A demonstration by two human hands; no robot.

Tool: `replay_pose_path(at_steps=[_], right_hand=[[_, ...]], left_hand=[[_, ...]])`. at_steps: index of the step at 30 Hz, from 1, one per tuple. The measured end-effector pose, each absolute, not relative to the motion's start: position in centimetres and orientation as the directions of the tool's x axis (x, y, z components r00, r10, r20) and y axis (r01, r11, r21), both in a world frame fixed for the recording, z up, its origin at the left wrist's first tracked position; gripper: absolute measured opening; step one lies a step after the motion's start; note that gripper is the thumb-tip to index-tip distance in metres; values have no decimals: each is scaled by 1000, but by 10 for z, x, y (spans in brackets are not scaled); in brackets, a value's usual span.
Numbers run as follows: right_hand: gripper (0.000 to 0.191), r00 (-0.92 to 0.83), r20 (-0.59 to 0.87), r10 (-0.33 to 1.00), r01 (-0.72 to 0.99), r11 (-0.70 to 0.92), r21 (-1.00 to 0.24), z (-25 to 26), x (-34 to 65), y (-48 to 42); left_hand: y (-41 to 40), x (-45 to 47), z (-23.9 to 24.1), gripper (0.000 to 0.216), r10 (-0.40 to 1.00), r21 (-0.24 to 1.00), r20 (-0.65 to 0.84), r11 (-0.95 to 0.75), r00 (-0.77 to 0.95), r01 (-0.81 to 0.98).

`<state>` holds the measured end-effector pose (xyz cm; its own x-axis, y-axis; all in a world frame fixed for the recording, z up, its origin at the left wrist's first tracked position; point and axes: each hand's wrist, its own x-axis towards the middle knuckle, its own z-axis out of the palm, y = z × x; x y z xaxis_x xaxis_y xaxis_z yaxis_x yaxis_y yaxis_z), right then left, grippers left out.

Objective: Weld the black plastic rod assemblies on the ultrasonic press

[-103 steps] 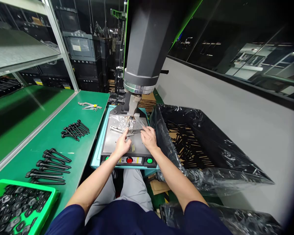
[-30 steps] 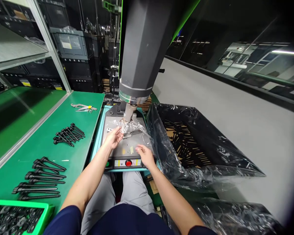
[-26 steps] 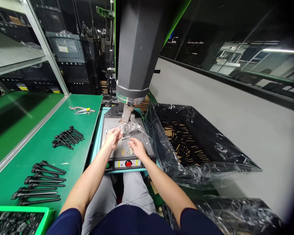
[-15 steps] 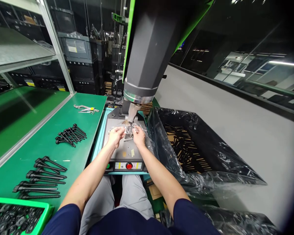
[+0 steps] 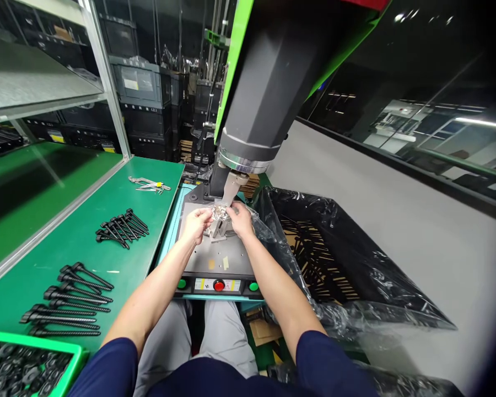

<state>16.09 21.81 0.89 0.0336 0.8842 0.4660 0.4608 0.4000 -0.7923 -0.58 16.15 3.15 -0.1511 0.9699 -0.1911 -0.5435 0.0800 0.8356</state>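
Observation:
A crumpled piece of clear plastic film (image 5: 220, 213) is stretched between my two hands, just in front of the machine's metal horn (image 5: 232, 187). My left hand (image 5: 197, 225) pinches its left side with thumb and forefinger. On the other side, my right hand (image 5: 242, 220) is closed on the film, fingers bent around its edge. Directly below lies a small metal fixture (image 5: 219, 230), partly covered by the film and fingers. It sits on the grey plate (image 5: 202, 259) of the press machine (image 5: 256, 94).
Black ribbed rods with round heads (image 5: 70, 298) lie in groups on the green table (image 5: 136, 270) to the left, near pliers (image 5: 149, 183). A green tray (image 5: 80, 355) holds black parts. At right stands a bin lined with black plastic (image 5: 380, 264). A red button (image 5: 219, 285) fronts the machine.
The film is now gathered more tightly between my hands. My right hand has shifted right and turned inward over it, and more of the fixture shows underneath. The view has shifted slightly.

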Motion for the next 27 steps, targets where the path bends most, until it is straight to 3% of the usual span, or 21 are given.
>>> replay_pose_path(at_steps=[5, 8, 11, 15, 17, 19, 23, 27], right_hand=[[41, 6, 299, 954, 256, 287, -923, -6, 173, 164], [39, -220, 178, 959, 69, 197, -978, -20, 178, 115], [37, -377, 88, 922, -4, 94, -996, -26, 176, 77], [41, -316, 94, 944, -46, 84, -995, -22, 167, 63], [42, -271, 100, 957, -83, 80, -993, -18, 162, 66], [42, -249, 95, 964, -151, 58, -987, -16, 156, 70], [43, -257, 18, 966, -296, -61, -953, -13, 137, 77], [50, -304, -57, 951, -259, -140, -956, -14, 118, 81]], left_hand=[[151, -8, 10, 25, 972, 887, -134, 31, -192, -461], [140, -12, -10, 21, 964, 925, -134, 40, -228, -378], [130, -16, -27, 23, 949, 933, -190, 95, -253, -347], [110, -24, -39, 46, 912, 924, -269, 154, -310, -350], [91, -28, -41, 51, 904, 944, -232, 120, -359, -309], [66, -31, -43, 45, 946, 968, -143, 72, -290, -241], [15, -32, -44, 25, 993, 990, -67, 77, 93, -114], [-3, -36, -49, 23, 986, 984, -113, 128, 120, -125]])
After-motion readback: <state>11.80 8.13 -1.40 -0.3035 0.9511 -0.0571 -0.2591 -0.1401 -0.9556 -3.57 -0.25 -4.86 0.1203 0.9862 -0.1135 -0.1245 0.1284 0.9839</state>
